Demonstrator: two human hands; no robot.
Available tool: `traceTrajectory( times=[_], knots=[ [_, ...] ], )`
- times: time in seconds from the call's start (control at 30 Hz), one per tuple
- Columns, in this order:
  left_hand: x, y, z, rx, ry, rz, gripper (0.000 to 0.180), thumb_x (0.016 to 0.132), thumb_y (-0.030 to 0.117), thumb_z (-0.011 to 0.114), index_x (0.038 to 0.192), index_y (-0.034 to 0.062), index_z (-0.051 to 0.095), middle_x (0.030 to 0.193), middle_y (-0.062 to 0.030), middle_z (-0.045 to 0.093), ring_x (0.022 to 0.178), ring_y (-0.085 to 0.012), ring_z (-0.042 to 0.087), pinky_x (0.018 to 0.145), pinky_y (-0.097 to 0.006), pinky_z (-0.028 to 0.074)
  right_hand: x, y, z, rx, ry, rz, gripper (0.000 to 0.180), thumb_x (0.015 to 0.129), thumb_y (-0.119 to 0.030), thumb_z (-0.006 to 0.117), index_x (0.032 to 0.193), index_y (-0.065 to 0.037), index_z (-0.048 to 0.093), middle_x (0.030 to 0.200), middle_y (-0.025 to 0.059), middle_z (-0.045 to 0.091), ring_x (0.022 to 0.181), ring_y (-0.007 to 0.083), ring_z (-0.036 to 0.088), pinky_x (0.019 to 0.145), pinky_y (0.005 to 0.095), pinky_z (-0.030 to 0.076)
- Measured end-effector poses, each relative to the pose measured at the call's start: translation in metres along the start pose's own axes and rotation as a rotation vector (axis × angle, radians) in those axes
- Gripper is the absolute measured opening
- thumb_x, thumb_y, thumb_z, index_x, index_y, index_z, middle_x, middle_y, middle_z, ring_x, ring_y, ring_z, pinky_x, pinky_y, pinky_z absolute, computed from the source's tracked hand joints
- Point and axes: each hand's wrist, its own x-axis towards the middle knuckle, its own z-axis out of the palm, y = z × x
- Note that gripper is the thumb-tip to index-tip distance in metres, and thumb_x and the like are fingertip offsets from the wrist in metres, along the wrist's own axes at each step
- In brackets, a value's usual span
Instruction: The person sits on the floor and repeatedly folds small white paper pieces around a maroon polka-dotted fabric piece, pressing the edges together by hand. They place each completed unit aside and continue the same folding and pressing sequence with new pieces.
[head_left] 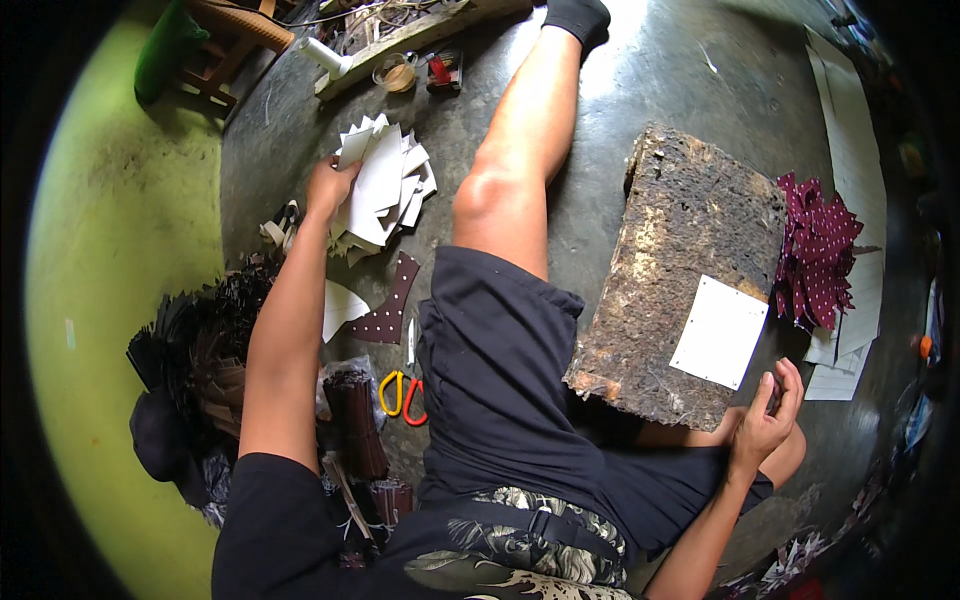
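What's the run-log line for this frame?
left hand: on white card pile | right hand: holds small dark object, beside worn board | scissors: floor

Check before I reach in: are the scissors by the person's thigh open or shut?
Shut, apparently: the scissors lie flat, yellow and red handle loops touching; blades mostly hidden.

Black short-sleeved shirt, dark shorts, black sock.

White paper pieces at ten o'clock; maroon white-dotted fabric at three; yellow-and-red-handled scissors near centre.
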Motion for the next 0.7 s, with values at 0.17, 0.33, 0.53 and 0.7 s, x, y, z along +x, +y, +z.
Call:
traceTrajectory(
  times=[0.17, 0.33, 0.53, 0.7],
  knots=[
    [-0.026, 0.025, -0.028, -0.285, 0.235, 0.189, 0.041, 0.110, 0.036, 0.081, 0.127, -0.0012, 0.085, 0.111, -0.0136, 0.088, 0.100, -0.0224, 0.080, 0.094, -0.039, 0.061, -0.005, -0.002, -0.003, 0.043, -0.021, 0.038, 0.021, 0.116, -0.004, 0.070, 0.134, 0.005, 0.075, 0.145, 0.0153, 0.073, 0.128, 0.0261, 0.072, 0.110, 0.0355, 0.056],
    [-0.108, 0.152, -0.129, -0.687, -0.410, 0.410, 0.029, 0.117, 0.019, 0.076, 0.138, -0.0011, 0.080, 0.110, 0.0040, 0.079, 0.095, -0.0036, 0.069, 0.084, -0.022, 0.055, 0.013, -0.042, -0.012, 0.370, -0.025, 0.121, 0.023, 0.116, -0.003, 0.071, 0.137, 0.004, 0.074, 0.138, 0.0121, 0.077, 0.122, 0.0198, 0.072, 0.110, 0.0313, 0.055],
    [-0.313, 0.332, -0.077, -0.460, -0.987, 1.009, 0.023, 0.109, 0.017, 0.082, 0.124, -0.0009, 0.082, 0.105, -0.0151, 0.086, 0.095, -0.0266, 0.083, 0.089, -0.039, 0.064, 0.022, -0.109, -0.026, 0.873, -0.392, 0.347, 0.030, 0.116, -0.010, 0.075, 0.143, 0.001, 0.073, 0.124, 0.0054, 0.077, 0.113, 0.0110, 0.069, 0.102, 0.0277, 0.055],
    [-0.381, 0.365, -0.010, -0.372, -0.885, 1.103, 0.020, 0.104, 0.014, 0.084, 0.120, 0.0024, 0.080, 0.101, -0.0175, 0.079, 0.096, -0.0387, 0.076, 0.087, -0.049, 0.059, 0.026, -0.105, -0.015, 0.721, -0.450, 0.485, 0.025, 0.113, -0.009, 0.080, 0.135, 0.001, 0.078, 0.116, -0.0012, 0.078, 0.102, 0.0044, 0.067, 0.092, 0.0238, 0.055]
  ],
)
